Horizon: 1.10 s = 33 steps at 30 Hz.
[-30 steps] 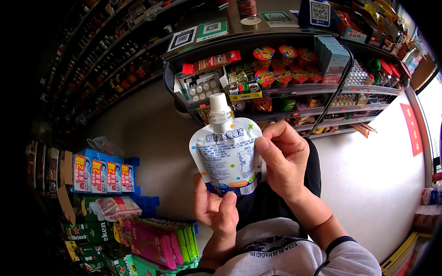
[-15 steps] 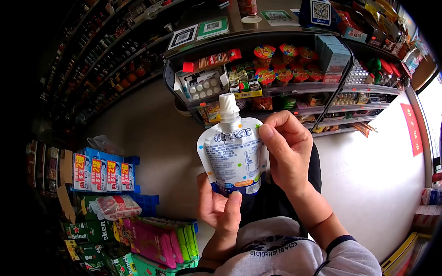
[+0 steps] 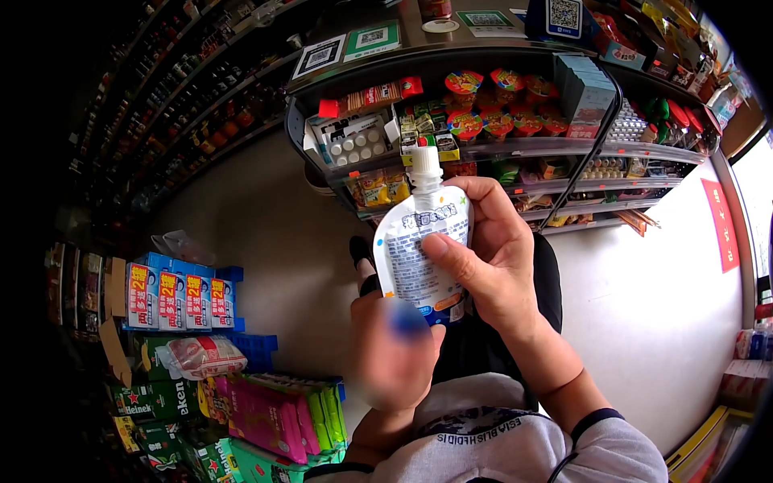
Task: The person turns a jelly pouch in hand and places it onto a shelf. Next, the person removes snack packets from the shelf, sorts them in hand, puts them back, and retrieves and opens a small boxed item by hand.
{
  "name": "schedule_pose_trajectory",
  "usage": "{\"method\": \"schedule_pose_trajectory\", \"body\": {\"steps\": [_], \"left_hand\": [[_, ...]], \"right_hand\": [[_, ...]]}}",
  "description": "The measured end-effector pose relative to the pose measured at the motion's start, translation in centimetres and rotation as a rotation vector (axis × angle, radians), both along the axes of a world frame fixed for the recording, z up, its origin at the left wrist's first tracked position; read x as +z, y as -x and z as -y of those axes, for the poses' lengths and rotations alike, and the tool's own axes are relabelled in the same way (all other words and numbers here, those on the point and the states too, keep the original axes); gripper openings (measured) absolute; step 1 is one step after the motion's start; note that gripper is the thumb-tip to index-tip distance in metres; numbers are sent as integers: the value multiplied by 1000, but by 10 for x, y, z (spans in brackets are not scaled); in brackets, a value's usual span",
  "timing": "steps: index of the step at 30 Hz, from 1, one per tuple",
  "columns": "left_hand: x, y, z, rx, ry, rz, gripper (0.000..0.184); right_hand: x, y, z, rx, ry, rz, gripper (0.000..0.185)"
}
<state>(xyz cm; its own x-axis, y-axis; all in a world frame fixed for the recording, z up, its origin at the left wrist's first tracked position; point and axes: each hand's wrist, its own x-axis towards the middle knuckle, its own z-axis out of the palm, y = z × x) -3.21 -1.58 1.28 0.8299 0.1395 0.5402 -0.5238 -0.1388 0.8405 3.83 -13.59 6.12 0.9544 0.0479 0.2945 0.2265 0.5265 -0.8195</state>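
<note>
A white spouted jelly pouch stands upright, slightly tilted, in front of me. It has a ribbed white cap, dense printed text and a blue bottom edge. My right hand grips its right side, thumb pressed on the printed face and fingers behind. At the lower end of the pouch is my left hand, overlapping the bottom edge. A blurred patch covers most of that hand, so its finger positions and hold are unclear. The cap is on the spout.
Ahead stands a counter with QR code cards, above shelves of red-lidded cups and packets. Blue-and-white boxes, green Heineken cartons and pink bags are stacked at left. Bottle shelves line the far left.
The pouch has shifted right and turned a little. My right hand has gone from pinching its upper edge to gripping its side, thumb across the face. My left hand has turned at the bottom.
</note>
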Motion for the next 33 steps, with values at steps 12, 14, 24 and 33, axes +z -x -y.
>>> {"method": "schedule_pose_trajectory", "body": {"steps": [12, 14, 24, 33], "left_hand": [[11, -7, 4, 264, -364, 109, 30], [14, -8, 3, 304, -498, 177, 27], [10, -12, -8, 86, -736, 439, 43], [-16, 1, -6, 105, -59, 31, 71]], "right_hand": [[-21, 9, -4, -154, 425, 200, 93], [-23, 15, -7, -129, 365, 157, 90], [-38, 28, 0, 291, -289, -159, 46], [-38, 26, -6, 306, -457, -209, 52]]}}
